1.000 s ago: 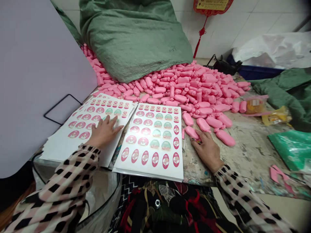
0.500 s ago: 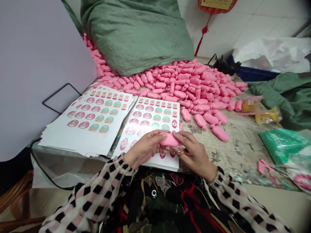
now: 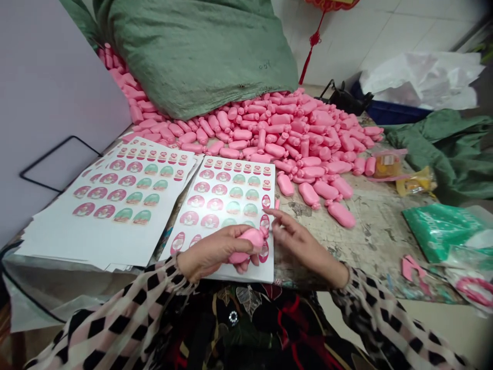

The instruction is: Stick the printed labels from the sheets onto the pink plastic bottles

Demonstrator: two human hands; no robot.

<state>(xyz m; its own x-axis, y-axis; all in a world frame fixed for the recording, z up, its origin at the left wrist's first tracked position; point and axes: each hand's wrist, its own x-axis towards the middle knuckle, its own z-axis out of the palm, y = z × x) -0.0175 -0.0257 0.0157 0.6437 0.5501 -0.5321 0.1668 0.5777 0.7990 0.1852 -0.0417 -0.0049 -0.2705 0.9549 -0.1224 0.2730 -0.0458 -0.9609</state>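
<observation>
My left hand point(image 3: 215, 250) is wrapped around a small pink plastic bottle point(image 3: 252, 237), tilted with its narrow knobbed end towards the upper right. Below the bottle lies a white sheet of stickers point(image 3: 217, 203), printed with pink and green rounded labels and a column of small ones along the right edge. My right hand point(image 3: 302, 241) is over that edge, its index finger stretched out to an oval sticker point(image 3: 266, 201). Its other fingers are curled and slightly blurred, and I see nothing held in them. The left hand hides the lower part of the sheet.
A large heap of pink bottles point(image 3: 277, 134) spreads across the back of the table, under a green sack point(image 3: 192, 56). More sticker sheets point(image 3: 115, 195) are stacked at left beside a grey panel point(image 3: 57, 103). Green packaging point(image 3: 442, 231) and yellow packets point(image 3: 416, 181) lie at right.
Both hands were on the pink bottle. The right hand has let go and moved to the sheet's right edge, while the left hand keeps the bottle, now lower and turned. The view has shifted.
</observation>
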